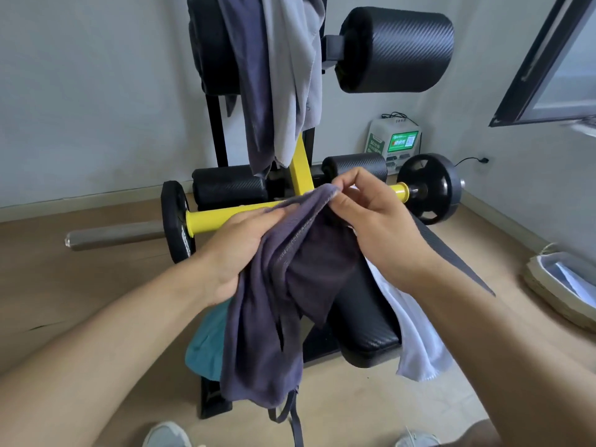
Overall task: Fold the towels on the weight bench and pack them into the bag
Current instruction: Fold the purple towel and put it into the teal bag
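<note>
I hold a dark purple-grey towel (pixel 267 304) up in front of me over the black weight bench (pixel 364 321). My left hand (pixel 238 250) grips its left side and my right hand (pixel 377 221) pinches its top corner. The towel hangs crumpled down to the bench's front. A white towel (pixel 416 337) lies draped over the bench's right side, and a teal towel (pixel 206 343) hangs on its left. Higher up, a dark towel (pixel 248 91) and a light grey towel (pixel 290 75) hang over the upper roller pad. I cannot make out a bag with certainty.
The yellow frame (pixel 225 217) carries black weight plates (pixel 429 188) at both ends. A white and green box (pixel 393 140) stands by the wall. A pale woven object (pixel 558 285) lies on the floor at the right. An open window frame (pixel 548 59) juts in at upper right.
</note>
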A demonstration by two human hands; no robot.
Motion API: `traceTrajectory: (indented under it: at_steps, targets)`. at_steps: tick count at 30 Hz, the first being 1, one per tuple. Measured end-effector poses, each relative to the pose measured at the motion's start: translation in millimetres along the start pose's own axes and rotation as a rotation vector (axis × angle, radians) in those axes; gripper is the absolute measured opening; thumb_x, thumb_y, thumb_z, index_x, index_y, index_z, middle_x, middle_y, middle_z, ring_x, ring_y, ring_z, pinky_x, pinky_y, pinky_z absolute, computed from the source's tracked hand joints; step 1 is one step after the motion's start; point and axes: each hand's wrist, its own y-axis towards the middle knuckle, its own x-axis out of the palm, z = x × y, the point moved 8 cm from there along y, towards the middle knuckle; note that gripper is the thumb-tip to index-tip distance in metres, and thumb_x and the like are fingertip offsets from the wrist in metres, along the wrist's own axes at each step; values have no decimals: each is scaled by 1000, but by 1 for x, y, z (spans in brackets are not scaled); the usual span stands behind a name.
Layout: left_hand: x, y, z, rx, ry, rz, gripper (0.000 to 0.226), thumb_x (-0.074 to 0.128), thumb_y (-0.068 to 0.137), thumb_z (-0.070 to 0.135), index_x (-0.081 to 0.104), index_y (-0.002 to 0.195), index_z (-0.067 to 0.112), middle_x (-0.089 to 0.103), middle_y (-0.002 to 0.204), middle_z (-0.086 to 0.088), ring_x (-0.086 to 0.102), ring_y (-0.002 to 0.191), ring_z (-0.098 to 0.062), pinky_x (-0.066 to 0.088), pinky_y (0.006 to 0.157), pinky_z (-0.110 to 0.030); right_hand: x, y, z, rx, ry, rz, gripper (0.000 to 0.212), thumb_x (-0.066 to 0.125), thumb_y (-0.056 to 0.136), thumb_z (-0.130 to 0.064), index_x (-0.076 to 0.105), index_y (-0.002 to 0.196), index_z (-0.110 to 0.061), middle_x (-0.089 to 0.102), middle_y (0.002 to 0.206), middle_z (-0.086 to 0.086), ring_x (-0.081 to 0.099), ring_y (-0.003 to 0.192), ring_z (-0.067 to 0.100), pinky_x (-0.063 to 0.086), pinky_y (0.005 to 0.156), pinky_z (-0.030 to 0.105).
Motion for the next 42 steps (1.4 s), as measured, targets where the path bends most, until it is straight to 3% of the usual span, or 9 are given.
traceTrajectory:
  at_steps: [4,7,10,13,16,21,29,34,42]
  targets:
    - [-25,-1,17,259,360,295,53,70,64,72,62,84,24,69,78,0,60,75,-15,45,73,-36,6,-2,-20,-211,-311,55,13,67,95,-15,56,88,-15,50,56,-2,38,50,4,34,53,17]
    - [-11,-6,27,432,395,87,57,55,79,75,69,90,21,70,86,6,63,85,-10,48,85,-35,9,-3,-27,-258,-466,80,16,79,84,-16,64,81,-19,38,51,-11,39,49,6,30,52,12]
    - [17,-14,15,380,586,-146,40,80,78,52,70,106,25,76,103,11,69,102,-6,54,94,-30,15,-4,-24,-229,-508,17,15,84,78,-20,70,79,-22,55,56,-2,48,52,9,38,52,17]
    - [22,-15,19,455,687,-103,21,84,82,21,74,100,23,79,95,8,72,95,-7,56,89,-32,25,-4,-19,-192,-470,-85,20,89,74,-26,71,83,-24,66,70,5,53,56,8,45,56,23]
    - [8,-14,32,543,598,49,30,76,81,37,70,91,10,71,85,-12,66,87,-34,53,81,-53,17,3,-15,-141,-376,-72,26,86,77,-36,71,93,-22,69,75,-1,56,60,2,44,61,19]
    - [-19,-10,43,580,257,240,8,73,90,24,70,91,17,73,92,-7,68,89,-16,54,87,-38,8,4,15,112,-390,-185,28,83,80,-35,71,90,-11,71,69,-5,63,64,1,47,62,14]
    - [-13,-4,26,395,402,73,52,77,73,56,68,90,8,67,82,-22,61,77,-23,45,76,-41,1,10,9,53,-20,34,10,66,96,-26,63,90,-18,66,83,14,56,74,24,46,70,42]
    - [1,-14,35,513,491,42,39,73,88,48,65,75,11,53,64,10,52,66,-7,40,65,-24,20,4,4,8,-171,-80,14,70,95,-23,71,93,-9,72,90,21,60,77,18,49,76,37]
    - [-56,-8,49,505,-43,462,29,68,95,35,72,68,24,71,80,3,66,88,-18,53,85,-36,30,-11,24,318,-233,-447,30,78,86,-28,66,98,-3,75,93,8,72,84,21,56,85,36]
